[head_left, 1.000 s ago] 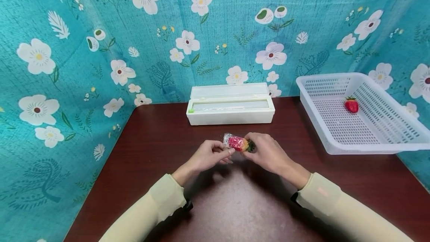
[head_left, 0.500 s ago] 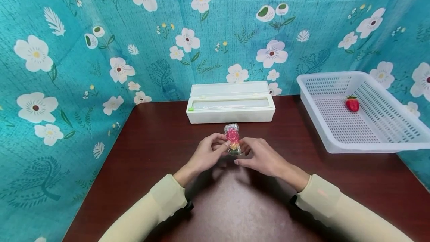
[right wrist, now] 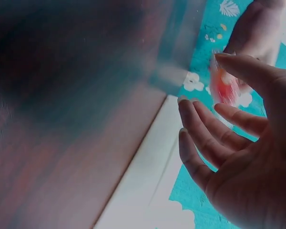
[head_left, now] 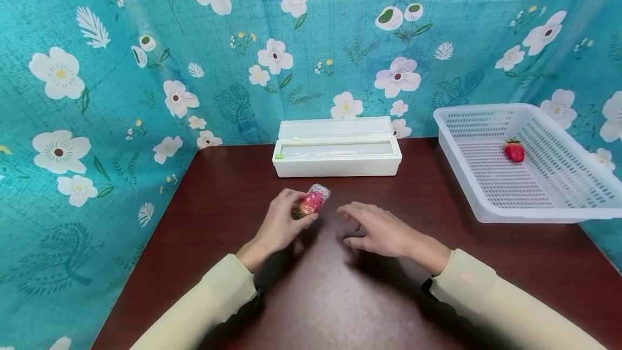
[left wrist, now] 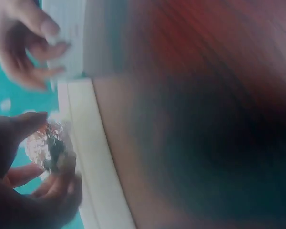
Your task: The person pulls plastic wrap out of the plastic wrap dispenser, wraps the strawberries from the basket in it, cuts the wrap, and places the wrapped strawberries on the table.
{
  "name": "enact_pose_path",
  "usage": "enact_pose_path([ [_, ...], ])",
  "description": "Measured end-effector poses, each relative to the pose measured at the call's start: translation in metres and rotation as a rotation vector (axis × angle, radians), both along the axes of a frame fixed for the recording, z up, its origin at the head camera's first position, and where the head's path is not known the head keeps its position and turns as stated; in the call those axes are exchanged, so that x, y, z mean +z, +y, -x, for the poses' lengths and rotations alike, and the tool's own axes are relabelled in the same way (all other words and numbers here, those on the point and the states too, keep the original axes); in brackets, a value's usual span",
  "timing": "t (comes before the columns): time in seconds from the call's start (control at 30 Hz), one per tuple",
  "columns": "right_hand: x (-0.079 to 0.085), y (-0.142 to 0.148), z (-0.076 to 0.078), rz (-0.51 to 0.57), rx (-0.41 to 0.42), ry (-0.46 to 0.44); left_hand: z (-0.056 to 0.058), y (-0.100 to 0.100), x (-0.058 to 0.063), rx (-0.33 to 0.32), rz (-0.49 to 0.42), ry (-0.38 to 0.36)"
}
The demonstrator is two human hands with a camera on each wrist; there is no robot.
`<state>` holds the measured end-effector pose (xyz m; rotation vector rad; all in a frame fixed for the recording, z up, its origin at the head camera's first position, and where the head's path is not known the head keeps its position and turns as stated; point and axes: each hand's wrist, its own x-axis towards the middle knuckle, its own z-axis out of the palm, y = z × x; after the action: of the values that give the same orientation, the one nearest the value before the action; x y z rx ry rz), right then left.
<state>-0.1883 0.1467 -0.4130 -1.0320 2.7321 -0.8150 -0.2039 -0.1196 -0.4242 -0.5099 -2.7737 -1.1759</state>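
Between the thumb and fingers of my left hand [head_left: 283, 221] is a strawberry [head_left: 311, 202] wrapped in clear plastic film. Its green leafy end points back toward the palm, and the crinkled film end points away to the upper right. In the left wrist view the wrapped strawberry [left wrist: 50, 145] shows shiny film over green leaves. My right hand [head_left: 381, 229] hovers to the right, apart from the fruit, its fingers loosely bent around nothing. The right wrist view shows that hand [right wrist: 243, 138] spread, with the blurred red strawberry [right wrist: 225, 88] beyond it.
A white cling film box [head_left: 337, 166] with its lid raised stands at the back of the dark table [head_left: 233, 177]. At the right, a white plastic basket [head_left: 491, 212] holds one unwrapped strawberry [head_left: 514, 151]. A teal flowered cloth [head_left: 233, 69] hangs behind.
The wrapped strawberry has turned and moved left with my left hand. My right hand, earlier at its leafy end, has let go and now stands apart from it.
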Motion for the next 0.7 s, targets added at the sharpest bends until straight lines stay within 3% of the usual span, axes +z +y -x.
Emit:
enact_pose_path([
  [0.13,0.01,0.013,-0.001,-0.033,-0.049,0.011,0.009,-0.031,0.0,0.08,0.066,0.0],
  [0.3,0.016,0.029,-0.001,-0.077,-0.085,0.025,0.022,-0.063,-0.005,0.168,0.081,-0.056],
  [0.53,0.015,0.035,-0.004,-0.092,-0.085,0.085,0.042,-0.092,-0.017,0.268,0.167,-0.083],
  [0.7,0.012,0.033,-0.003,-0.099,-0.079,0.088,0.048,-0.109,-0.026,0.346,0.216,-0.14],
])
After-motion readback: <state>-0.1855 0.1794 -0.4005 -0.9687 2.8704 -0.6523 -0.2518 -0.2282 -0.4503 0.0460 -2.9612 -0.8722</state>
